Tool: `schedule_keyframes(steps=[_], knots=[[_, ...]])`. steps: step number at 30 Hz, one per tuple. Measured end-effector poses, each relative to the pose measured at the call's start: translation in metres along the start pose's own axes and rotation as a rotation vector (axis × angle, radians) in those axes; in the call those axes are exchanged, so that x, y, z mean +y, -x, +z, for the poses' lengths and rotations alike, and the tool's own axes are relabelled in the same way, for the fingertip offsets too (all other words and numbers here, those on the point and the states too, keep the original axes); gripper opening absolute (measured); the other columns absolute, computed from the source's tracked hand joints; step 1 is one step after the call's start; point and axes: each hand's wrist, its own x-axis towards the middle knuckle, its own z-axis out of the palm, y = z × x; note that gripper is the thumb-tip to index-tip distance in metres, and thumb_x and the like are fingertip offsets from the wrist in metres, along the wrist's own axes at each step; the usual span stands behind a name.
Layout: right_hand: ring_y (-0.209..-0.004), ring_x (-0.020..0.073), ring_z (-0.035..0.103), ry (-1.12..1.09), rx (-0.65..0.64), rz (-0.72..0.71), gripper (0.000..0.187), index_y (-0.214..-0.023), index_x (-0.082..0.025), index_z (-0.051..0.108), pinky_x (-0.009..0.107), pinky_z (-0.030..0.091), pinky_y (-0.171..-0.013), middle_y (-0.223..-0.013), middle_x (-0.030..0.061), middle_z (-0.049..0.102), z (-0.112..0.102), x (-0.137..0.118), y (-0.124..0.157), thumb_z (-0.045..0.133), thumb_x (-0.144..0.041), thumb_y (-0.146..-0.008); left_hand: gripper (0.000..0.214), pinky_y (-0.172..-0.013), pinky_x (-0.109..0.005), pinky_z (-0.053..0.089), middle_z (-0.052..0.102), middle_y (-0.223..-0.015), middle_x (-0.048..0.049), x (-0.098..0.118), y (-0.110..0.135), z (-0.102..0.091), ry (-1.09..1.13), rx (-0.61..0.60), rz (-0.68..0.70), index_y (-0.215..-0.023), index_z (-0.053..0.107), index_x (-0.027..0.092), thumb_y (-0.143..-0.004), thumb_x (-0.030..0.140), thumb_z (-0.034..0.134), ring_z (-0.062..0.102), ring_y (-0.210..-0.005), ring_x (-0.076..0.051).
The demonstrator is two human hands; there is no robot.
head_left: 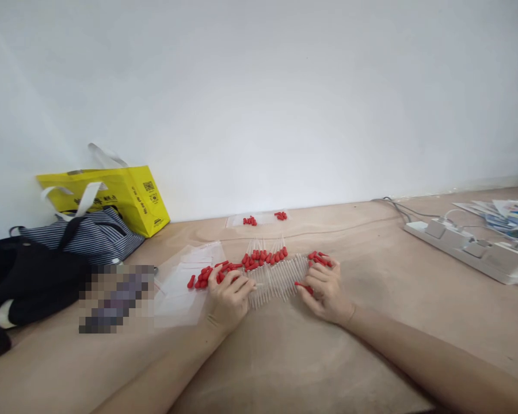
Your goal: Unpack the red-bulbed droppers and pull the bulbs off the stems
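A row of clear plastic droppers (pixel 280 276) with red rubber bulbs (pixel 263 257) lies on the wooden tabletop (pixel 293 356) between my hands. My left hand (pixel 228 293) is curled, its fingers pinching a clear dropper tube at the row's left end. My right hand (pixel 326 290) is also curled at the right end and pinches a red bulb. Loose red bulbs (pixel 202 277) lie just left of my left hand, and a few more sit by my right fingers.
Clear zip bags (pixel 185 287) lie left of the droppers. More bagged droppers (pixel 263 218) sit near the wall. A yellow bag (pixel 125 195), a striped bag (pixel 90 236) and a black bag (pixel 30 282) stand far left. A white power strip (pixel 470 250) and papers (pixel 505 215) are right.
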Motion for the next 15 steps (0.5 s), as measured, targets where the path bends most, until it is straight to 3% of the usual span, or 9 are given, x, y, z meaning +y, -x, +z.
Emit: schedule_keyframes(steps=[6, 9, 11, 15], knots=[[-0.075, 0.0148, 0.051, 0.095, -0.024, 0.337, 0.024, -0.078, -0.024, 0.064, 0.034, 0.020, -0.082, -0.073, 0.0014, 0.061, -0.004, 0.032, -0.015, 0.043, -0.035, -0.081, 0.020, -0.068, -0.031, 0.039, 0.062, -0.073, -0.0027, 0.001, -0.020, -0.003, 0.243, -0.108, -0.231, -0.076, 0.062, 0.021, -0.082, 0.022, 0.043, 0.054, -0.072, -0.016], [-0.076, 0.0173, 0.052, 0.137, -0.065, 0.578, 0.026, -0.076, -0.022, 0.062, 0.034, 0.021, -0.079, -0.073, 0.0018, 0.062, -0.003, 0.048, -0.020, 0.044, -0.042, -0.076, 0.019, -0.067, -0.029, 0.042, 0.063, -0.076, -0.0022, 0.001, -0.044, 0.009, 0.499, -0.333, -0.469, -0.076, 0.059, 0.019, -0.080, 0.018, 0.041, 0.057, -0.074, -0.016], [-0.075, 0.0179, 0.052, 0.151, -0.102, 0.680, 0.026, -0.072, -0.022, 0.060, 0.034, 0.022, -0.078, -0.073, 0.0016, 0.063, -0.003, 0.056, -0.021, 0.047, -0.044, -0.073, 0.016, -0.065, -0.026, 0.044, 0.065, -0.079, -0.0021, -0.001, -0.059, 0.021, 0.617, -0.498, -0.711, -0.079, 0.058, 0.018, -0.077, 0.015, 0.043, 0.059, -0.075, -0.015], [-0.074, 0.0188, 0.052, 0.164, -0.211, 0.723, 0.026, -0.064, -0.022, 0.058, 0.034, 0.022, -0.076, -0.069, 0.0005, 0.063, -0.004, 0.063, -0.021, 0.051, -0.046, -0.070, 0.010, -0.050, -0.021, 0.044, 0.065, -0.061, -0.0009, -0.004, -0.076, 0.048, 0.638, -0.665, -0.813, -0.068, 0.056, 0.016, -0.072, 0.012, 0.047, 0.061, -0.057, -0.013]])
